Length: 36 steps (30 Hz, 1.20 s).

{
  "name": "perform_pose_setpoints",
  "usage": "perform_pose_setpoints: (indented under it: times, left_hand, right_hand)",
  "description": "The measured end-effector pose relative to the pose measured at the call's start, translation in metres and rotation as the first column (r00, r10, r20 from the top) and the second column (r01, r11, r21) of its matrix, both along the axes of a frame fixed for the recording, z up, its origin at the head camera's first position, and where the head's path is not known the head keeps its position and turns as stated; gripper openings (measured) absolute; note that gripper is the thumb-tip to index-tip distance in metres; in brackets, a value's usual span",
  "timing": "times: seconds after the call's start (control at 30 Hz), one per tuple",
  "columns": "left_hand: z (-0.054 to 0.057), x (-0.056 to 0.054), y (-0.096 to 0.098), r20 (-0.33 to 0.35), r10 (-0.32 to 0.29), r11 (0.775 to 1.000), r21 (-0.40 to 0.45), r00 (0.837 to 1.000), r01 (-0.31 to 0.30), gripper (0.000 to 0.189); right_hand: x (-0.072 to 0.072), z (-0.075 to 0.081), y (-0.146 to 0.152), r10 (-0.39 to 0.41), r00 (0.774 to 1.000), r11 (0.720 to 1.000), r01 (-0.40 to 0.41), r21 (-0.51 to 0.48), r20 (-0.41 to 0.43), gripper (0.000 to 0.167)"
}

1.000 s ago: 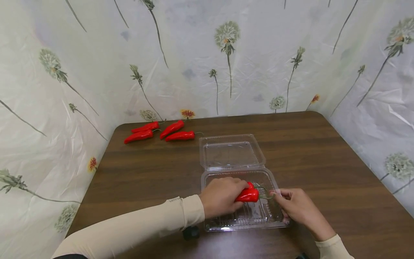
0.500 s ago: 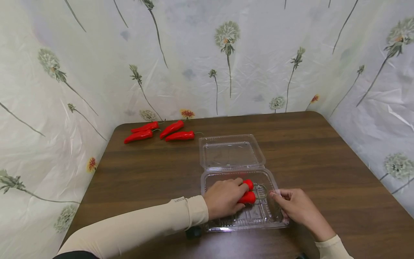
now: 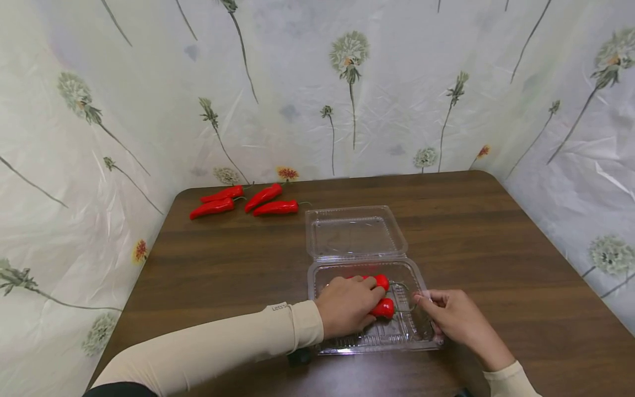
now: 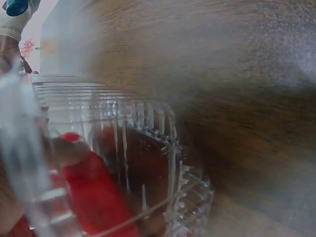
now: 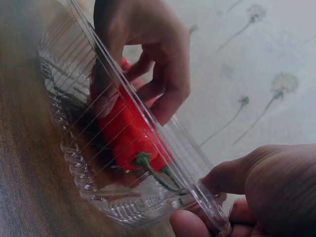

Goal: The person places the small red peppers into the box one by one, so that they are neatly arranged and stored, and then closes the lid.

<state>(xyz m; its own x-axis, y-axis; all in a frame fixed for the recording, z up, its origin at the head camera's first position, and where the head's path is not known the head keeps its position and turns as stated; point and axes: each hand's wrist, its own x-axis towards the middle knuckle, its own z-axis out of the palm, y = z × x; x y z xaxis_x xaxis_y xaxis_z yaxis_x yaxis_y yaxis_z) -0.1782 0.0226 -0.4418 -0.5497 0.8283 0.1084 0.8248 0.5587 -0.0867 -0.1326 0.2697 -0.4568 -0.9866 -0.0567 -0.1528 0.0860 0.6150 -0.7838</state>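
A clear plastic clamshell container (image 3: 379, 349) lies opened on the table, two red chili peppers inside. My left hand (image 3: 347, 306) is down in the base, its thumb and fingers bent around the near pepper (image 3: 383, 308). The far pepper (image 3: 381, 282) lies beside it, partly under the fingers. Their green stems (image 5: 157, 175) point toward the right wall. At the right rim my right hand (image 3: 453, 314) pinches the container's edge between thumb and fingers. In the left wrist view, a red pepper (image 4: 98, 197) shows through the ribbed plastic wall.
The hinged lid (image 3: 355, 234) lies flat behind the base. Several more red chili peppers (image 3: 275, 208) lie at the table's back left. A wooden tabletop (image 3: 238, 264) surrounds the container, and a floral sheet (image 3: 297, 82) hangs behind and at both sides.
My left hand has lowered into the base with the near pepper and moved slightly right. The far pepper shows more of its length. My right hand stays on the rim.
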Motion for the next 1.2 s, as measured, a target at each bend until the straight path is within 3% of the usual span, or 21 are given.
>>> perform_pose_setpoints:
  times: [0.17, 0.4, 0.53, 0.63, 0.73, 0.8, 0.87, 0.97, 1.07, 1.2]
  left_hand:
    - [0.001, -0.001, -0.001, -0.018, -0.001, 1.0, 0.024, 1.0, 0.002, 0.043]
    - [0.01, -0.003, -0.005, 0.003, -0.008, 0.997, 0.071, 1.0, 0.008, 0.04]
    - [0.021, -0.008, -0.011, 0.086, -0.019, 0.995, 0.097, 0.996, 0.01, 0.039]
    - [0.036, -0.018, -0.02, 0.214, -0.026, 0.99, 0.142, 0.976, -0.005, 0.041]
    - [0.051, -0.034, -0.034, 0.344, -0.056, 0.973, 0.228, 0.937, -0.025, 0.043]
    - [0.061, -0.047, -0.045, 0.422, -0.086, 0.952, 0.301, 0.903, -0.05, 0.042]
    - [0.066, -0.062, -0.057, 0.475, -0.117, 0.926, 0.37, 0.872, -0.077, 0.042]
    - [0.07, -0.083, -0.075, 0.521, -0.134, 0.885, 0.446, 0.843, -0.135, 0.043]
    - [0.067, -0.105, -0.093, 0.522, -0.122, 0.855, 0.487, 0.844, -0.178, 0.045]
    - [0.057, -0.133, -0.118, 0.534, -0.068, 0.842, 0.485, 0.843, -0.239, 0.05]
  right_hand:
    - [0.0, 0.001, 0.0, -0.004, 1.0, 1.0, 0.004, -0.002, 0.01, 0.033]
    - [0.001, 0.002, 0.001, -0.002, 1.0, 1.0, 0.002, 0.007, 0.012, 0.033]
    - [0.001, 0.002, 0.002, -0.01, 1.0, 1.0, 0.01, 0.011, 0.015, 0.032]
    - [0.0, 0.001, 0.002, -0.016, 1.0, 1.0, 0.016, 0.014, 0.013, 0.031]
    - [0.001, 0.001, 0.002, -0.011, 1.0, 1.0, 0.011, 0.011, 0.007, 0.031]
    - [0.001, 0.001, 0.002, -0.011, 1.0, 1.0, 0.011, 0.013, 0.006, 0.031]
    - [0.001, 0.001, 0.003, -0.01, 1.0, 1.0, 0.01, 0.018, 0.005, 0.031]
    - [0.0, 0.001, 0.003, -0.012, 1.0, 1.0, 0.012, 0.023, 0.007, 0.031]
    - [0.001, 0.001, 0.003, -0.003, 1.0, 1.0, 0.003, 0.014, 0.005, 0.032]
    - [0.0, 0.001, 0.002, 0.014, 1.0, 1.0, -0.014, 0.009, 0.003, 0.031]
